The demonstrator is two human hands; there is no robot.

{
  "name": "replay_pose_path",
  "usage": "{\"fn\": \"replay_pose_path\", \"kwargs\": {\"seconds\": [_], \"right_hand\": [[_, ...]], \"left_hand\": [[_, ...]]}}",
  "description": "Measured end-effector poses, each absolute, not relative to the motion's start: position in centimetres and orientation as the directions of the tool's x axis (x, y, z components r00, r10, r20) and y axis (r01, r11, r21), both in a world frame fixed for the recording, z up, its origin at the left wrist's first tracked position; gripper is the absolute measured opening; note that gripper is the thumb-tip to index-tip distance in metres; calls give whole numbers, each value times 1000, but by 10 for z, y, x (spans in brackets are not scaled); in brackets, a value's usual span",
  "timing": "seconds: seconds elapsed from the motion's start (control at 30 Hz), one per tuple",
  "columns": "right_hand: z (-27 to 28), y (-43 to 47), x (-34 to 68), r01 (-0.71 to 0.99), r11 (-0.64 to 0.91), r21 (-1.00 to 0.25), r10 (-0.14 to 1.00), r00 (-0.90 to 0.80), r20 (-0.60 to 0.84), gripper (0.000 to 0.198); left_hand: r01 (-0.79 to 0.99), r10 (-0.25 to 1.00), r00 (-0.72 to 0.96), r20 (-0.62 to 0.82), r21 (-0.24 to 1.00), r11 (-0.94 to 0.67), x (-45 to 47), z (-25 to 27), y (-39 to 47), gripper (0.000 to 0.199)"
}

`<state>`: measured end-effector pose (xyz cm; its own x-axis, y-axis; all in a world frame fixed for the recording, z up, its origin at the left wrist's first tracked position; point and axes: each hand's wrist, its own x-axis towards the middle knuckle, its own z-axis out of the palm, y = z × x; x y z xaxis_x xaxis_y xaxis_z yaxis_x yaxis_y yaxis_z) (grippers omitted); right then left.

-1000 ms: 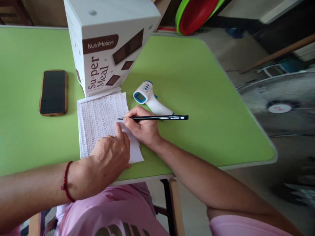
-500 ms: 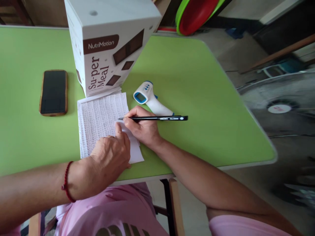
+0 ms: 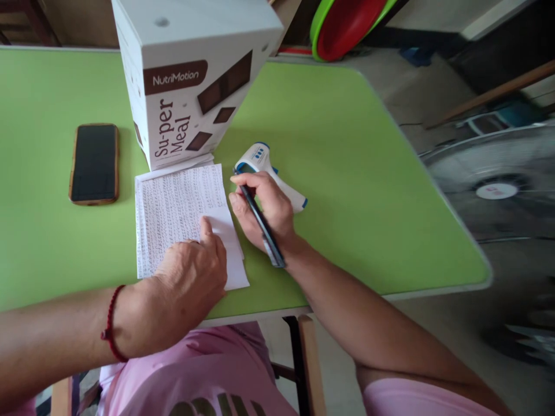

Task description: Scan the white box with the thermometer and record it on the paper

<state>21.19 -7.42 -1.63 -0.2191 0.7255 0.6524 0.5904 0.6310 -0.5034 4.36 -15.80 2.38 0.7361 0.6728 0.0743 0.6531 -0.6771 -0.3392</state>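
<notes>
My right hand point(image 3: 269, 205) is closed around a black pen point(image 3: 265, 230), its tip pointing up and away, raised to the right of the paper. Just behind that hand lies a white and blue infrared thermometer point(image 3: 255, 155), its handle partly covered by my fingers. Most of the paper sheet point(image 3: 173, 202) is filled with dense handwritten rows, and a blank strip shows at its right side. My left hand point(image 3: 193, 268) rests on the sheet's lower part with the index finger stretched out; its other fingers are bent and partly hidden. More paper shows beneath the sheet.
A tall white NutriMotion box point(image 3: 173, 121) stands right behind the paper. To the left, a smartphone point(image 3: 95, 164) in a brown case lies on the green table point(image 3: 368, 190). Past the table's right edge is a fan point(image 3: 496, 188). Red and green basins point(image 3: 342, 26) sit at the back.
My right hand has lifted the pen off the sheet and moved slightly up and right. The pen has swung from nearly level to steeply slanted. My left hand stays almost in place.
</notes>
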Motion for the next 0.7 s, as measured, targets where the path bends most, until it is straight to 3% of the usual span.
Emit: {"fn": "replay_pose_path", "kwargs": {"seconds": [0.13,0.27,0.37,0.5,0.6,0.7], "right_hand": [[-19,-70,220,650,661,-375,702,-360,614,23],[-18,-72,222,704,655,-273,713,-457,532,22],[-16,-75,221,715,661,-229,715,-507,482,22],[-11,-79,219,707,683,-182,686,-536,492,26],[-9,-80,218,675,722,-152,646,-580,495,23],[-8,-81,217,619,769,-158,602,-620,503,23]], "left_hand": [[626,666,745,-36,-306,-717,42,39,-153,51],[660,662,712,-233,-100,-745,38,66,-130,50],[785,760,593,-267,-21,-619,30,79,-104,56],[948,944,292,-156,-79,-307,13,75,-70,59],[990,987,104,-125,-80,-115,2,62,-51,52],[1000,995,26,-99,-3,-26,-5,49,-41,56]]}}
